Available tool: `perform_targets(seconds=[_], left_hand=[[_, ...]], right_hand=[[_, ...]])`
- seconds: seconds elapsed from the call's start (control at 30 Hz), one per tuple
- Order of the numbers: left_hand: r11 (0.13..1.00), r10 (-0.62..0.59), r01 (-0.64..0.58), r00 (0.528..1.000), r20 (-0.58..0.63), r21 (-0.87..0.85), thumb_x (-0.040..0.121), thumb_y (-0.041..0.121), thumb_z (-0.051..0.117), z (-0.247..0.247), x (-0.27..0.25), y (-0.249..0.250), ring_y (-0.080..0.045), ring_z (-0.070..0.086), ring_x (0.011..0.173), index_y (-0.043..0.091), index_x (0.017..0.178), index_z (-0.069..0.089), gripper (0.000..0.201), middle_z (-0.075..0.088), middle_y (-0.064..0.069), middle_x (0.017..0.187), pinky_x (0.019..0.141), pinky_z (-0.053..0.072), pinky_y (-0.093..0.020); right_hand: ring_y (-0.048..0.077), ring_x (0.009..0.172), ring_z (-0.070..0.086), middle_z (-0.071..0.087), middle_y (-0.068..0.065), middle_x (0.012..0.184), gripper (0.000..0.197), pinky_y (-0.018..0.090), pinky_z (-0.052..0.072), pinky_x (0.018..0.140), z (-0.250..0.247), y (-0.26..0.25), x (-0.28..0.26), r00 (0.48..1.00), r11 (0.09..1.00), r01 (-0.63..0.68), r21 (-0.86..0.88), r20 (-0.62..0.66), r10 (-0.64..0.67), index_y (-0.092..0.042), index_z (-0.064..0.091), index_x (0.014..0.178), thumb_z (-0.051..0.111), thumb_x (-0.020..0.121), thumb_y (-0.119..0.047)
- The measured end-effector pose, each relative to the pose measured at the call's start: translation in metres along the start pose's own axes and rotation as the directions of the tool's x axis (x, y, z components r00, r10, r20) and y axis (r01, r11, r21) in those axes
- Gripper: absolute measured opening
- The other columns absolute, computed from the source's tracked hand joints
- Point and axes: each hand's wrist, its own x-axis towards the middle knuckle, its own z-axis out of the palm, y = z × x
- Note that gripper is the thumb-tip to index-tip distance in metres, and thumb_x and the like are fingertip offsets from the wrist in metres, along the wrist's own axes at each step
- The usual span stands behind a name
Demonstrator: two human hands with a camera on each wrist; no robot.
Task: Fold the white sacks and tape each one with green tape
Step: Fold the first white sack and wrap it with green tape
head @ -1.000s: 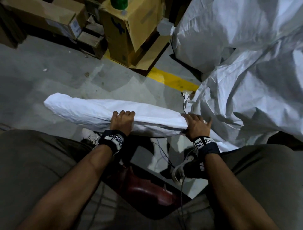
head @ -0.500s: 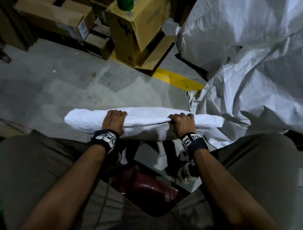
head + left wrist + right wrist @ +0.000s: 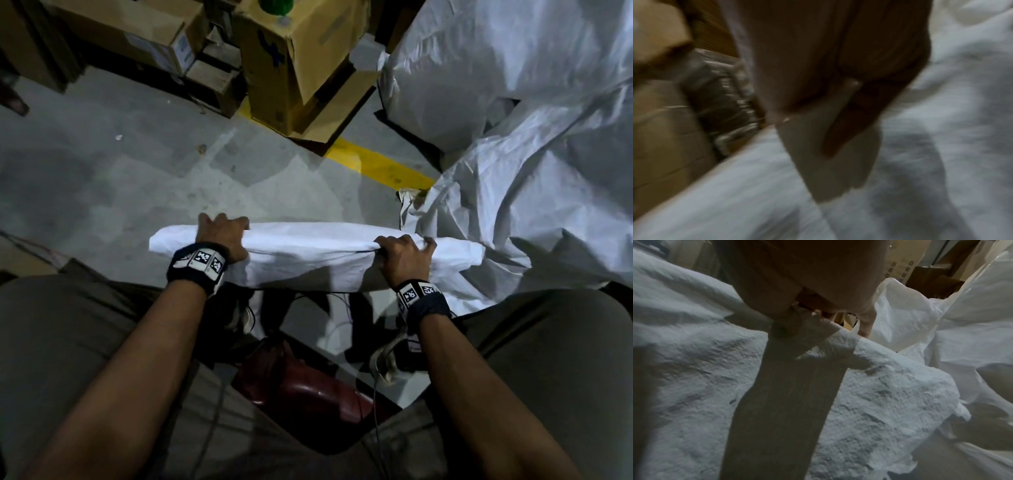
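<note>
Both hands curled tight on the folded sack (image 3: 308, 250) held above the floor (image 3: 137, 178) w/ left hand (image 3: 219, 236) near its left end, right hand (image 3: 404, 257) toward right end beside loose sacks (image 3: 513, 154).

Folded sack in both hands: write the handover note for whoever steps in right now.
Left hand: grips the folded white sack near its left end, fingers curled over the top.
Right hand: grips the same sack near its right end.
The sack is a long, narrow bundle held across in front of the knees, above the concrete floor; no tape shows on it.
Green tape roll sits on top of the cardboard box ahead.
Pile of unfolded white sacks lies to the right.
Done: this sack is folded down.
Left: tape it with green tape, then fold and tape the rest.
</note>
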Motion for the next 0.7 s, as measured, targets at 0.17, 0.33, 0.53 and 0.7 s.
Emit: perform_targets(seconds=[0.17,0.33,0.53,0.7], left_hand=[[0.953,-0.234,0.248,0.967,0.1,-0.174,0.075,0.041,0.077,-0.006,-0.003,-0.04,-0.031,0.041,0.133,0.036,0.126,0.06,0.054,0.058,-0.004,0.133,0.106,0.025,-0.073],[0.936,-0.285,0.239,0.945,-0.158,-0.257,0.084,0.015,0.064,-0.021,-0.004,-0.028,-0.036,0.04,0.124,0.027,0.115,0.064,0.034,0.06,-0.007,0.118,0.088,0.029,-0.086],[0.887,-0.379,0.246,0.871,-0.313,-0.39,0.081,0.002,0.063,-0.059,0.015,-0.042,-0.039,0.039,0.122,0.019,0.121,0.062,0.043,0.056,-0.014,0.118,0.086,0.027,-0.088],[0.885,-0.405,0.145,0.709,-0.578,-0.442,0.07,0.0,0.063,-0.089,0.019,-0.061,-0.038,0.042,0.117,0.018,0.117,0.058,0.051,0.054,-0.014,0.115,0.086,0.035,-0.077]], right_hand=[[0.027,0.1,0.062,0.072,-0.002,0.086,0.028,0.068,0.022,0.098,-0.008,-0.006,0.013,0.991,0.988,-0.135,0.071,0.024,0.133,-0.031,0.072,0.098,0.062,0.078,-0.015],[0.028,0.122,0.053,0.071,-0.001,0.102,0.032,0.051,0.038,0.082,-0.03,-0.024,0.041,0.95,0.929,-0.295,0.222,-0.038,0.311,-0.031,0.07,0.107,0.053,0.085,-0.017],[0.041,0.105,0.053,0.072,0.014,0.102,0.032,0.045,0.048,0.084,-0.046,-0.021,0.116,0.994,0.869,-0.049,0.492,-0.064,0.092,-0.016,0.074,0.107,0.048,0.088,-0.015],[0.039,0.103,0.057,0.072,0.015,0.097,0.044,0.042,0.048,0.089,-0.079,-0.03,0.169,0.95,0.772,0.145,0.618,-0.305,0.066,-0.009,0.077,0.104,0.044,0.079,-0.024]])
